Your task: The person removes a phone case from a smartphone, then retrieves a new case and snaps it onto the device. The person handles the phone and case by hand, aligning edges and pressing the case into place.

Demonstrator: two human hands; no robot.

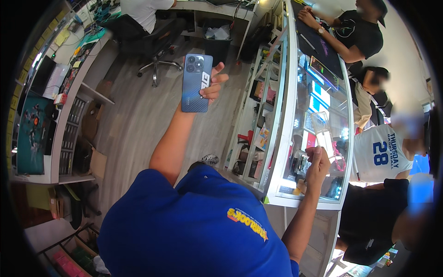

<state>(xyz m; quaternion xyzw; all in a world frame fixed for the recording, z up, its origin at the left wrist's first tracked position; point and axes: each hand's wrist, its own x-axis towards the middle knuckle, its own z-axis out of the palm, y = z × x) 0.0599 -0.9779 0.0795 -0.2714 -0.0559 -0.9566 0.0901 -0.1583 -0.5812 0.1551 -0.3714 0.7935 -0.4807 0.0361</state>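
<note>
Raised in front of me, my left hand [213, 84] grips a dark blue smartphone [193, 90]. The phone stands upright with its back and round camera lenses showing; a white sticker marks one side. Most of the palm is hidden behind it, and the fingers curl round its right edge. Over the glass counter, my right hand [318, 165] pinches the lower end of a clear phone case [324, 131] between thumb and fingers. Through the case the lit goods under the glass show. Phone and case are well apart.
A glass display counter [287, 138] with stocked shelves runs along my right; several people stand beyond it. At left is a workbench [74, 78] with tools and parts. Ahead are an office chair [154, 44], a seated person and a black bin [218, 46].
</note>
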